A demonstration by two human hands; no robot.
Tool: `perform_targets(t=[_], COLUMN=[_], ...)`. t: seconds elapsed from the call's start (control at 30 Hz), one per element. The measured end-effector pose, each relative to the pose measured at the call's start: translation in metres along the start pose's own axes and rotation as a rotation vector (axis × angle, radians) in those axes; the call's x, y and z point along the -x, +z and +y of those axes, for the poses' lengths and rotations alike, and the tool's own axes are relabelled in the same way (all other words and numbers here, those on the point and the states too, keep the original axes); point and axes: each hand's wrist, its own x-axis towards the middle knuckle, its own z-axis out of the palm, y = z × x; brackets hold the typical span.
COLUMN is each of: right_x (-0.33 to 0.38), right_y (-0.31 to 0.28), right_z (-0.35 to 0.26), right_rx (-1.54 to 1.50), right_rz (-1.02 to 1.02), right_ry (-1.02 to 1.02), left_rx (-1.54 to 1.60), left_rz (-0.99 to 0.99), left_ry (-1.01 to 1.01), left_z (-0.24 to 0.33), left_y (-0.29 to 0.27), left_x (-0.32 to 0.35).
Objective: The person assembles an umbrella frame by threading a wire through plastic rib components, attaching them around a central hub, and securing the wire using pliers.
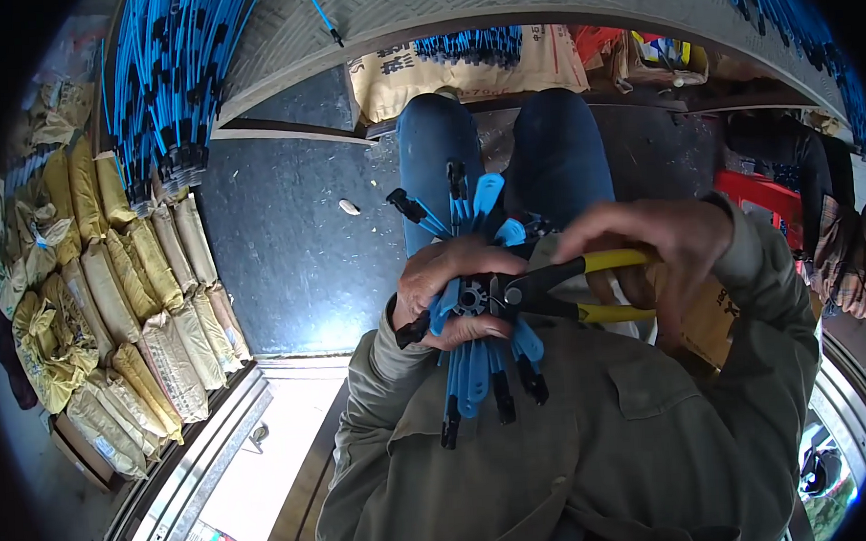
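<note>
My left hand [435, 272] is wrapped round a round black hub [473, 297]. Blue rods and flat blue paddles, several with black ends, fan out from that hub above and below my fingers. In my right hand [684, 243] is a pair of pliers [594, 261] with yellow handles and dark jaws. My right fingers lie round the handles, partly hidden and a little blurred. The jaws reach the right side of the hub, between my left thumb and fingers. What exactly they touch there is too small to tell.
A large bundle of blue rods with black ends [165, 108] hangs over the table edge [276, 83] ahead. Filled yellow and tan sacks [125, 287] are stacked at left. More blue rods [792, 26] lie at far right. A red plastic stool or crate [760, 199] stands at right.
</note>
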Motion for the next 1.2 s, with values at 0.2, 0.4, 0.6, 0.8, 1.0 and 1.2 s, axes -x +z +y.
perform_targets(t=[0.2, 0.4, 0.6, 0.8, 1.0, 1.2], right_x=[-0.006, -0.027, -0.023, -0.005, -0.008, -0.004], right_y=[0.045, 0.059, 0.062, 0.030, 0.021, 0.030], right_z=[0.004, 0.006, 0.005, 0.017, 0.027, 0.014], right_rx=[0.487, 0.779, 0.858, 0.011, -1.072, 0.001], right_rz=[0.391, 0.722, 0.737, 0.283, -0.282, 0.302], right_ry=[0.071, 0.146, 0.134, -0.001, 0.059, 0.000], left_rx=[0.002, -0.056, -0.144, -0.017, -0.075, 0.043], left_rz=[0.160, 0.222, 0.182, 0.047, -0.032, 0.101], left_ry=[-0.116, -0.074, -0.028, -0.100, -0.112, -0.190], left_z=[0.007, 0.010, 0.008, 0.018, 0.014, 0.013], left_y=[0.006, 0.010, 0.006, -0.001, -0.002, -0.001], left_x=[0.004, 0.002, 0.001, -0.002, -0.005, -0.006])
